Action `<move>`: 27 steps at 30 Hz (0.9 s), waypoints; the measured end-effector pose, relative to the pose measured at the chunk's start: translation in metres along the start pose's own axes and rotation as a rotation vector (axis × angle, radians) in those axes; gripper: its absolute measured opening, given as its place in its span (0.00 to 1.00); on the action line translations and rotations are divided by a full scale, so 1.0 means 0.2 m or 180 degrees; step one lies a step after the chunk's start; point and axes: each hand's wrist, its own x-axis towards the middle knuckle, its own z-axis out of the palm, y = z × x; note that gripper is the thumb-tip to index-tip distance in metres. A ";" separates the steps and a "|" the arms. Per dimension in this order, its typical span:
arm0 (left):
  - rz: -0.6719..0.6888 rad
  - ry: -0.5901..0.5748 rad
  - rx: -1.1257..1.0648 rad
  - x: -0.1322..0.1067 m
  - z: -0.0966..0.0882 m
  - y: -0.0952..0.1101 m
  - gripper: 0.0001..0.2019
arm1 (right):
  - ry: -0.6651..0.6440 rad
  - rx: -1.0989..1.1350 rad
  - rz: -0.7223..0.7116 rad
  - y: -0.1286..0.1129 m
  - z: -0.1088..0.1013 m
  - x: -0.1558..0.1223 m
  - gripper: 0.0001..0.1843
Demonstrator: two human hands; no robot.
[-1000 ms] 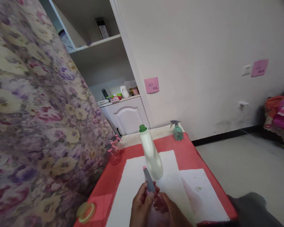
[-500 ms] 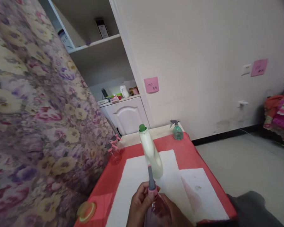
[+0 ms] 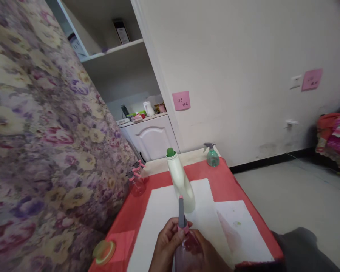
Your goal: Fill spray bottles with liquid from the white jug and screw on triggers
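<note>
A clear pink spray bottle (image 3: 188,252) with a grey and pink spray head (image 3: 181,215) stands upright between my hands at the near side of the table. My left hand (image 3: 167,241) is closed, its thumb and fingers pinching the pink collar. Around the right side of the bottle's body wraps my right hand (image 3: 209,252); its fingertips are partly hidden. Just beyond stands a tall pale green jug (image 3: 179,177) with a green spout (image 3: 170,152) in its open neck. Beneath the jug lies a large white sheet (image 3: 158,211).
Pink spray bottles (image 3: 136,183) stand at the left edge by the floral curtain (image 3: 59,151). A green spray bottle (image 3: 212,156) is at the far right corner. A yellow-green lid (image 3: 104,252) lies front left on the red tablecloth (image 3: 121,223). Stained paper (image 3: 248,226) lies right.
The spray head has turned slightly, so its nozzle points more directly away from me. Both hands keep their hold on the bottle, and the jug stays in place.
</note>
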 end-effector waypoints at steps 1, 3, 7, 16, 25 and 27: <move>0.0040 0.0060 0.0001 0.01 0.00 -0.01 0.16 | 0.0014 -0.0046 -0.0024 0.00 0.00 0.00 0.42; 0.0085 0.0151 -0.0005 0.01 0.00 -0.03 0.15 | 0.0067 -0.0133 -0.0032 0.00 0.01 0.00 0.42; 0.0017 0.0033 -0.0030 0.00 -0.01 -0.01 0.19 | 0.0132 -0.0173 0.0037 0.02 0.01 -0.01 0.41; 0.0046 0.0086 0.0013 0.01 -0.02 -0.04 0.18 | 0.0109 -0.0264 0.0048 0.04 0.00 0.00 0.46; -0.0140 0.0018 0.0017 -0.01 -0.02 0.01 0.23 | 0.0063 -0.0078 0.0012 0.00 0.00 -0.01 0.43; -0.0100 0.0061 -0.0008 -0.01 -0.01 0.01 0.20 | 0.0091 -0.0061 0.0019 0.00 0.00 -0.01 0.42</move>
